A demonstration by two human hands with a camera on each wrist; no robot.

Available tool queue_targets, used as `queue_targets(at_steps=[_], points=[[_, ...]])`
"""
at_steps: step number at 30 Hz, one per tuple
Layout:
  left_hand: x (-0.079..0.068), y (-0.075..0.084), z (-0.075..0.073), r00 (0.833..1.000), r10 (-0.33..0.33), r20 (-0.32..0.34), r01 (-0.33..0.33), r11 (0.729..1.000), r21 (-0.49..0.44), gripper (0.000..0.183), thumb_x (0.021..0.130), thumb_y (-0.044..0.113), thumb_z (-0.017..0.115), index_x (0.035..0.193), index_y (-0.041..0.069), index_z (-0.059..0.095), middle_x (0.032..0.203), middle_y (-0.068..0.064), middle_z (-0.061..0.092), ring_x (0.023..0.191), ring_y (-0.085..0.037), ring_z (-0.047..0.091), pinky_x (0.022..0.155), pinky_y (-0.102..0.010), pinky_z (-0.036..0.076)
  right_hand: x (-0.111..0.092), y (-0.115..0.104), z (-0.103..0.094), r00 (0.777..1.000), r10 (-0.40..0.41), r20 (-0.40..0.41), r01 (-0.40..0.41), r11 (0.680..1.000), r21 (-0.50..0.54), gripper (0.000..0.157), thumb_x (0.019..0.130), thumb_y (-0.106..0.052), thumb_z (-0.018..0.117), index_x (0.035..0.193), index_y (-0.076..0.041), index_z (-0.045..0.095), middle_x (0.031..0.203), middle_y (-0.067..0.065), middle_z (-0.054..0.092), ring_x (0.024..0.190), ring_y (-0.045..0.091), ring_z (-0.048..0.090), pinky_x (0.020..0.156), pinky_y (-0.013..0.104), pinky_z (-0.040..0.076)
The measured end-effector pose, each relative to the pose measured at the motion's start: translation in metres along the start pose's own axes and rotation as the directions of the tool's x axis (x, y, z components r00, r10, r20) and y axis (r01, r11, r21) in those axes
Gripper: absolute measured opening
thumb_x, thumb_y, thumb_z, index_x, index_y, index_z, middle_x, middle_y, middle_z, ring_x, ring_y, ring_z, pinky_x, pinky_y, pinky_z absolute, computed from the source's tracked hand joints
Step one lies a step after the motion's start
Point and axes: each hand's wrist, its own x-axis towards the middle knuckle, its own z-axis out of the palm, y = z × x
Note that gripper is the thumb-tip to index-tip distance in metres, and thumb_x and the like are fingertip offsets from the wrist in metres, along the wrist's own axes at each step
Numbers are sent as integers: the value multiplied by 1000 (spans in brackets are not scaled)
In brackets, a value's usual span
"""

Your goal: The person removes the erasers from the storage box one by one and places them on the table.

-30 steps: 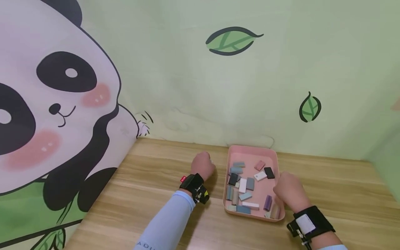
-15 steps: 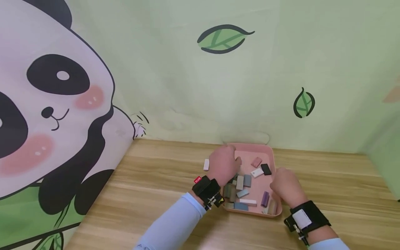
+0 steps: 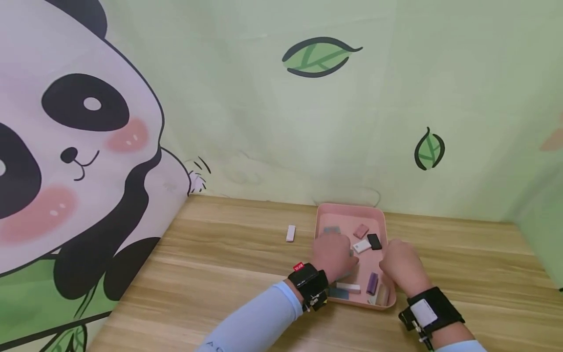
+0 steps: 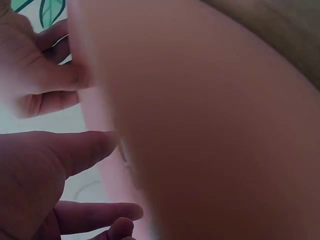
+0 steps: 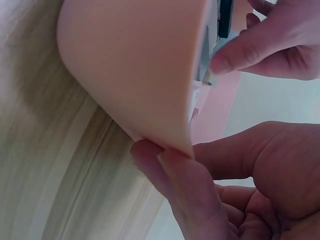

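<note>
1. Head view: nearest, a light blue sleeve (image 3: 255, 318) is seen entering from the bottom edge; a black strap (image 3: 309, 283) is worn on each wrist.
2. By the right hand (image 3: 402, 266), the right rim of a pink tray (image 3: 347, 220) is pinched, thumb inside and fingers outside, as is shown in the right wrist view.
3. The left hand (image 3: 334, 256) is held over the tray's left part, apart from the right; its thumb and fingers are seen parted in the left wrist view. Whether a block is touched cannot be told.
4. At the tray's near end, a purple block (image 3: 372, 283), a white bar (image 3: 347, 287) and a blue block (image 3: 338, 294) are contained.
5. Farther in, a white block (image 3: 362, 246) is placed just beside a black block (image 3: 374, 241), with a pink block (image 3: 361, 231) behind.
6. On the wood-grain table (image 3: 228, 254), left of the tray, a small white piece (image 3: 291, 233) is laid.
7. Farthest, a green backdrop (image 3: 246, 122) is printed with a panda (image 3: 101, 186).
</note>
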Motion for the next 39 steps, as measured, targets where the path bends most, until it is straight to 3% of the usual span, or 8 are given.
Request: queue_targets(at_steps=[5,9,14,18,25,32,39], points=[[-1,1,8,998,-8,62,4,999,54,44,79,53,62,52,21,47,51,8,44,47,-9,46,38,-28,34,0,-4,3,1000,-3,5,3,1000,0,11,83,-5,56,83,6,58,62,9,52,49,18,53,42,23,36],[-4,2,10,998,3,62,-8,997,80,38,81,47,61,55,21,50,52,8,48,46,-10,46,36,-29,35,0,-6,4,1000,-25,-4,25,999,-30,10,82,-5,57,80,5,58,63,9,52,50,18,53,43,24,37],[-6,5,15,994,104,10,-105,987,121,25,86,37,58,67,21,60,62,5,52,50,-10,47,36,-28,35,-2,-7,2,999,-49,-10,49,997,-58,10,81,-5,58,79,5,57,66,10,53,51,19,52,43,26,37],[-7,12,17,976,216,18,-216,964,158,17,89,32,57,78,21,63,69,4,54,55,-10,48,41,-27,38,-5,-5,1,1000,-29,10,29,999,-15,8,82,-3,54,76,2,55,64,9,51,49,18,52,43,25,37],[-12,18,19,919,395,4,-390,904,173,15,87,24,59,72,24,59,67,9,55,59,-9,48,45,-25,41,-9,1,0,999,-36,12,36,999,12,11,79,-1,51,67,-1,53,60,8,48,48,18,50,44,26,36],[-21,17,6,908,410,83,-418,898,136,8,88,24,60,80,25,59,69,11,55,59,-5,48,48,-21,41,-10,-5,1,999,-30,31,30,999,-11,13,78,-2,49,67,1,55,60,9,51,46,18,51,43,26,38],[-21,13,5,898,427,106,-435,896,82,7,87,25,62,81,26,58,69,13,52,59,-3,48,52,-18,40,-9,-11,1,998,-58,27,59,997,-48,13,78,-2,49,66,1,55,60,9,51,46,18,51,42,27,37]])
